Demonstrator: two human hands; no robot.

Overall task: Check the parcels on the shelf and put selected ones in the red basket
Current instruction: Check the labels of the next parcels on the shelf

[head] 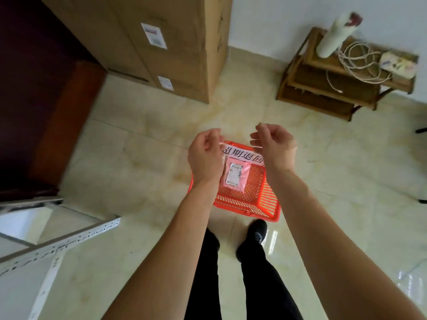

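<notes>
On the tiled floor in front of my feet stands the red basket (265, 204), with a white printed sign (242, 154) on its far rim. Inside it lies a pink parcel (236, 177) with a white shipping label facing up. My left hand (204, 155) hovers over the basket's left side with fingers loosely curled and nothing in them. It hides part of the basket's inside. My right hand (275, 146) hovers over the far right corner, also loosely curled and holding nothing. Both hands are above the parcel, apart from it.
A white metal shelf frame (57, 245) juts in at the lower left. Tall cardboard boxes (175, 47) stand ahead, beside a dark wooden door (34, 88). A low wooden stand (335, 84) at the right carries a white roll (335, 33), coiled cable and a power strip.
</notes>
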